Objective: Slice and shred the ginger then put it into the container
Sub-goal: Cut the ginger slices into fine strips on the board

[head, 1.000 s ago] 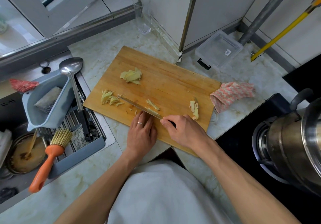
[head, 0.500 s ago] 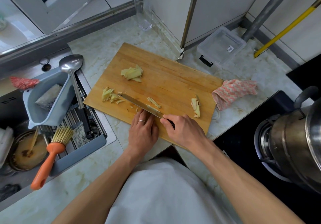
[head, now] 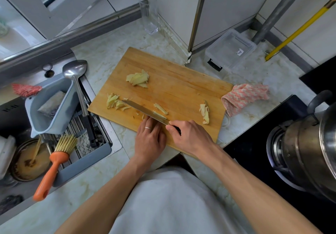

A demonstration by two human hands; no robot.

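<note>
A wooden cutting board (head: 178, 86) lies on the counter. On it are a pile of ginger slices (head: 138, 78), a heap of ginger shreds (head: 115, 103) at the left, a few shreds (head: 161, 108) beside the blade, and a ginger end piece (head: 205, 113) at the right. My right hand (head: 189, 136) grips the handle of a knife (head: 143, 110), whose blade lies low across the board and points left toward the shreds. My left hand (head: 150, 136) rests flat on the board's near edge, fingertips against the blade. A clear plastic container (head: 231, 49) stands behind the board.
A pink cloth (head: 244, 96) lies right of the board. A steel pot (head: 309, 148) sits on the stove at the right. Left of the board is the sink with a grey drainer (head: 52, 104), a ladle (head: 76, 81) and an orange brush (head: 52, 166). A glass (head: 149, 14) stands at the back.
The knife blade has slid a little to the left, its tip now at the heap of shreds. Both hands stay in nearly the same place.
</note>
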